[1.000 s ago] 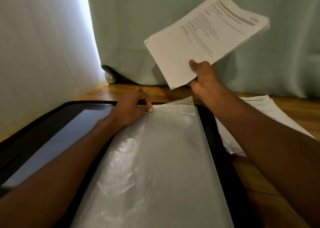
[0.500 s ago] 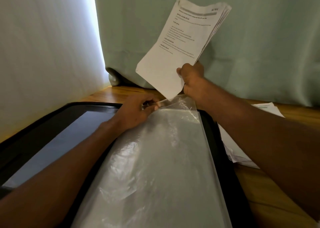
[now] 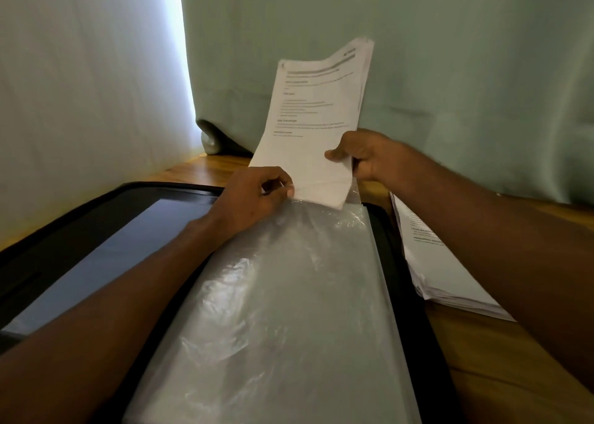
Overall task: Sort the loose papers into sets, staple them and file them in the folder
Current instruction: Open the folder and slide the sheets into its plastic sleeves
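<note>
In the head view, the right hand (image 3: 363, 156) grips a set of papers (image 3: 316, 118) by its lower right edge, thumb on the printed face, holding it nearly upright with its bottom edge at the mouth of the clear plastic sleeve (image 3: 283, 311). The left hand (image 3: 254, 198) pinches the sleeve's top corner, apparently lifting the film to keep the mouth open. The sleeve lies in the open black folder (image 3: 414, 295) on the wooden counter (image 3: 501, 375); more papers (image 3: 427, 263) are stacked just beside the folder on the right, partly under the right forearm.

The set looks light but floppy: its top corner already curls back, so holding low, near the entering edge, should keep it stiff enough to feed. The sleeve film is thin, crinkled and likely slippery and clingy; a bottom corner could snag on it and fold. Whether the set is stapled cannot be told.
</note>
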Tool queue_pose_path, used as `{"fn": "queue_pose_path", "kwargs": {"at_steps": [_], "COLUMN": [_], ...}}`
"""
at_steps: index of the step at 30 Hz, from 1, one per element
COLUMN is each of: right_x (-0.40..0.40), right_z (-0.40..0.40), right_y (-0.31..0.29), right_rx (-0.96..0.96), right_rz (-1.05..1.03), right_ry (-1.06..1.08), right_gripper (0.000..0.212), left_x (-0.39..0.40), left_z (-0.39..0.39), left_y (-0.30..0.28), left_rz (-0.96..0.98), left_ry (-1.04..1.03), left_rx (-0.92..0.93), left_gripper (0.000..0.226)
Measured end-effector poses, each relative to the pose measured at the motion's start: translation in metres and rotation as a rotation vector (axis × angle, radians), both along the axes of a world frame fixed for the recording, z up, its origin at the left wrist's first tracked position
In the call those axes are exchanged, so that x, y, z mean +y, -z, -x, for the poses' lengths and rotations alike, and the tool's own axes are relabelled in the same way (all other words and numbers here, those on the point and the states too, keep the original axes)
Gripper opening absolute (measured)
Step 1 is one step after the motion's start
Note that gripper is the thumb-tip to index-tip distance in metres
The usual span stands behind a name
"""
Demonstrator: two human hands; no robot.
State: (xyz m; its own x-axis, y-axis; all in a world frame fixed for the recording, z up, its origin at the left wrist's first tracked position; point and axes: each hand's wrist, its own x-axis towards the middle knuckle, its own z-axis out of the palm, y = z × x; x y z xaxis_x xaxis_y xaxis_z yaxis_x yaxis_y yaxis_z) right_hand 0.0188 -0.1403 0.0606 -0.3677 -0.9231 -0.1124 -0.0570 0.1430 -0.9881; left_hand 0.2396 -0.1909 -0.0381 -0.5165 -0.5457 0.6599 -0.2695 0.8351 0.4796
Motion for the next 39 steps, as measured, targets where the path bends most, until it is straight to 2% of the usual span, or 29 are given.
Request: {"fn": "queue_pose_path", "kwargs": {"at_steps": [4,9,13,15,19,24,27,31,34,36,39], "right_x": [0.008,0.005,-0.009,-0.015,-0.025,-0.031,-0.033,-0.037,-0.041,-0.045,-0.048], "right_z": [0.025,0.042,0.044,0.046,0.049,0.058,0.06,0.058,0.052,0.052,0.052], "right_y": [0.004,0.019,0.02,0.017,0.016,0.024,0.032,0.042,0.041,0.037,0.026], "right_rx": [-0.175,-0.278,-0.25,-0.21,-0.148,-0.095,-0.134,-0.213,-0.109,-0.013,0.005], "right_rz": [-0.062,-0.122,-0.117,-0.121,-0.14,-0.136,-0.122,-0.096,-0.103,-0.107,-0.115], "right_ry": [-0.068,-0.143,-0.202,-0.211,-0.203,-0.228,-0.239,-0.284,-0.308,-0.3,-0.321], "right_gripper": [0.032,0.047,0.041,0.038,0.041,0.037,0.04,0.045,0.046,0.048,0.042], "left_x": [0.0,-0.011,-0.021,-0.023,-0.025,-0.025,-0.024,-0.022,-0.022,-0.023,-0.022], "left_z": [-0.002,-0.016,-0.033,-0.036,-0.035,-0.031,-0.033,-0.029,-0.032,-0.033,-0.03], "left_y": [-0.001,-0.014,-0.018,-0.018,-0.019,-0.02,-0.02,-0.02,-0.023,-0.024,-0.019], "left_rz": [-0.027,-0.122,-0.124,-0.12,-0.169,-0.249,-0.304,-0.228,-0.214,-0.191,-0.114], "left_ry": [-0.067,-0.153,-0.337,-0.353,-0.326,-0.143,-0.1,-0.237,-0.27,-0.286,-0.353], "left_rx": [0.001,-0.161,-0.292,-0.315,-0.302,-0.254,-0.21,-0.247,-0.216,-0.266,-0.318], "left_gripper": [0.006,0.003,0.004,0.008,0.023,0.015,0.022,0.021,0.03,0.035,0.025]}}
